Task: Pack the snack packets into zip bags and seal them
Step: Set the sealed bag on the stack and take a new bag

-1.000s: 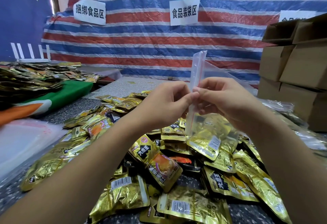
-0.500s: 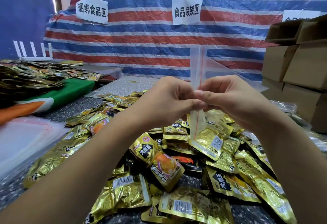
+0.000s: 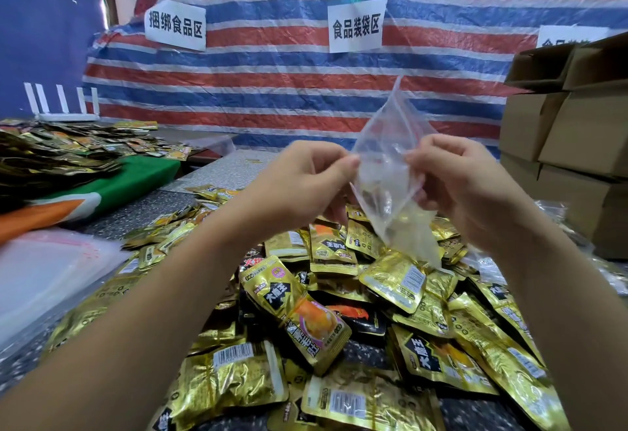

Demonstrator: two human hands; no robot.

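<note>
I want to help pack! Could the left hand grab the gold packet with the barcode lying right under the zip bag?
Probably yes, but not straight away. The left hand pinches the zip bag, as does the right hand. The gold packet lies uncovered atop the pile just below, so once the left lets go, nothing blocks it.

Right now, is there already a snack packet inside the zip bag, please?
No, the zip bag pinched between the left hand and right hand looks empty.

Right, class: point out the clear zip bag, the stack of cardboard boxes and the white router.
zip bag (image 3: pixel 387 172): head view, clear middle panel.
cardboard boxes (image 3: pixel 584 131): head view, front face.
white router (image 3: pixel 64 117): head view, base below antennas.
</note>
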